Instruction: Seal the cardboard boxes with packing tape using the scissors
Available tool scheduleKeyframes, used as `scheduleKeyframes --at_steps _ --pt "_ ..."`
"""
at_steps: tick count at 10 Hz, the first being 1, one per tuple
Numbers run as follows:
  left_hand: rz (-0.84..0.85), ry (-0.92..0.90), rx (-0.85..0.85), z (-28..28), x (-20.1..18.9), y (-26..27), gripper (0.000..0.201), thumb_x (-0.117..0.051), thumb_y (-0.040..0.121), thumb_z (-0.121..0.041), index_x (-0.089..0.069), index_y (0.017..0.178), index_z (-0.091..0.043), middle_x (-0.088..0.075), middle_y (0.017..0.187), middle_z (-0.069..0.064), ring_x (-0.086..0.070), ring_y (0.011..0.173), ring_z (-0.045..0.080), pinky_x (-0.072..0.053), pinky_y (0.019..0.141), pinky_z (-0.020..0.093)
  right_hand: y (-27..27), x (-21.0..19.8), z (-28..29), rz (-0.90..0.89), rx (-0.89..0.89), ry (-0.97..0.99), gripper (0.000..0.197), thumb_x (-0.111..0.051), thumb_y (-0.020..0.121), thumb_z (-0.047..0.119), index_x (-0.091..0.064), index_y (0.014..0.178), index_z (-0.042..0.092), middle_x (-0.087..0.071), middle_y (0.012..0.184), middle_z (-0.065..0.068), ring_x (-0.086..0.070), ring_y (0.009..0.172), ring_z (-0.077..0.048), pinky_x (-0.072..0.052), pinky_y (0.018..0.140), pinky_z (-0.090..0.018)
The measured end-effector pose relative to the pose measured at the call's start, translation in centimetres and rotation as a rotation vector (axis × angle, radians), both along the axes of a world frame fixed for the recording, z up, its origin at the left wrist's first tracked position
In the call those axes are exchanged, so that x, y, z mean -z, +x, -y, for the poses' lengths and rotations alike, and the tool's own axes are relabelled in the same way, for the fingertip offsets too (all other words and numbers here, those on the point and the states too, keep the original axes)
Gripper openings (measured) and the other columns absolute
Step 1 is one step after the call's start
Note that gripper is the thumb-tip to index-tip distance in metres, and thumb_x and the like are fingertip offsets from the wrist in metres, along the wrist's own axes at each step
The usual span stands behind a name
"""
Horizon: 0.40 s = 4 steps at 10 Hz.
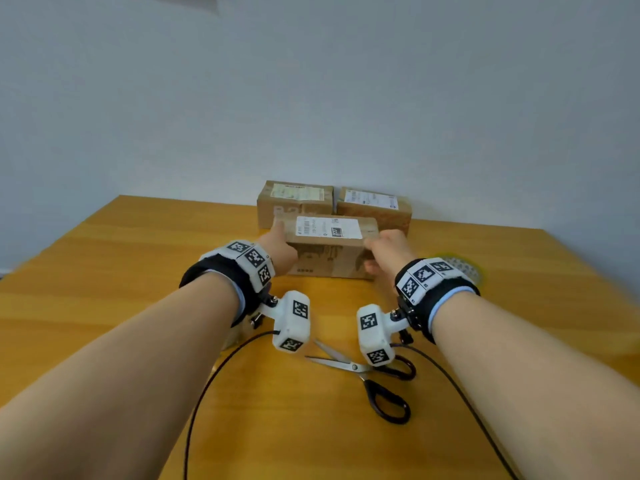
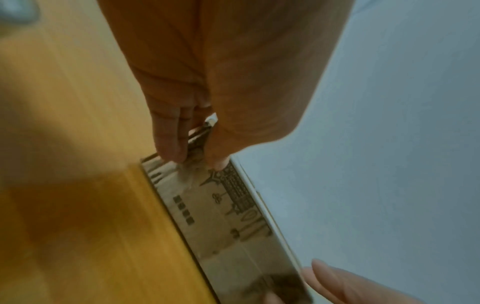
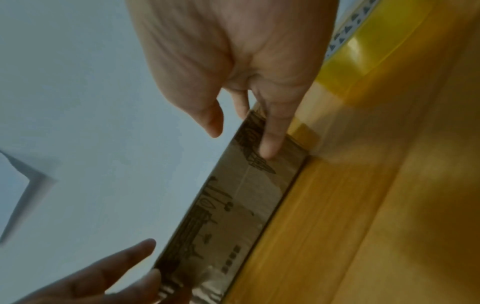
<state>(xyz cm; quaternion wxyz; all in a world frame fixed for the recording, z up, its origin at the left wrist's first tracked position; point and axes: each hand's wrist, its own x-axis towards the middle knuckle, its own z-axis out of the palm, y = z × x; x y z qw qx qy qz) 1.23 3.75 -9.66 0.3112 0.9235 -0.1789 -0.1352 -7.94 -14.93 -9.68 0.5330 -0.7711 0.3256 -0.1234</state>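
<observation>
A small cardboard box [image 1: 329, 259] with a white label on top lies on the wooden table [image 1: 138, 271]. My left hand [image 1: 278, 237] grips its left end, thumb on the top edge and fingers down the front corner [image 2: 194, 156]. My right hand [image 1: 375, 254] is at the right end: a straight finger lies on the printed front face [image 3: 242, 143] and the thumb hovers just off the top edge. Black-handled scissors [image 1: 360, 368] lie near me with blades apart. The yellowish tape roll [image 1: 464, 268] lies flat right of the box [image 3: 363, 51].
Two more labelled cardboard boxes [image 1: 294, 199] [image 1: 374, 206] stand side by side behind the near one, against the pale wall. Black cables [image 1: 207, 382] from the wrist cameras trail over the near table. Bare wood spreads left and right of the boxes.
</observation>
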Motion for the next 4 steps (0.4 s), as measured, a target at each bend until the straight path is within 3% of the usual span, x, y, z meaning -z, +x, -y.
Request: scheduleKeyframes --at_steps 1,2,3,4 --pt "0.003 -0.054 -0.018 0.8 0.5 1.5 0.057 -0.053 0.094 -0.01 -0.03 0.146 -0.02 -0.06 0.121 0.013 -0.061 0.103 0.029 -0.049 0.071 0.031 1.3 0.4 -0.4 0.001 -0.062 -0.032 0.048 -0.06 0.095 0.021 -0.052 0.142 0.019 -0.059 0.136 -0.001 -0.058 0.121 -0.025 -0.051 0.104 -0.047" --pt "0.006 -0.086 -0.023 1.4 1.3 2.7 0.054 -0.051 0.094 -0.008 -0.036 0.144 -0.02 -0.061 0.12 0.01 -0.061 0.099 0.025 -0.047 0.06 0.023 2.1 0.6 -0.3 -0.013 -0.086 -0.091 0.057 -0.06 0.095 0.019 -0.043 0.15 0.022 -0.051 0.145 -0.003 -0.056 0.122 -0.023 -0.051 0.104 -0.044" --pt "-0.007 -0.137 -0.049 1.7 1.6 3.1 0.05 -0.05 0.093 -0.006 -0.041 0.14 -0.019 -0.062 0.114 0.007 -0.063 0.093 0.022 -0.056 0.069 0.03 2.4 1.2 0.2 -0.014 -0.075 -0.123 0.056 -0.056 0.097 0.014 -0.043 0.15 0.025 -0.053 0.138 -0.002 -0.059 0.09 -0.013 -0.057 0.094 -0.043" --pt "-0.033 -0.171 -0.1 1.4 1.5 3.7 0.037 -0.052 0.092 -0.009 -0.044 0.128 -0.016 -0.062 0.105 0.005 -0.062 0.083 0.02 -0.059 0.075 0.035 2.4 1.2 0.1 -0.005 -0.023 -0.185 0.051 -0.055 0.096 0.015 -0.048 0.145 0.028 -0.056 0.129 -0.002 -0.063 0.094 -0.02 -0.057 0.085 -0.037"
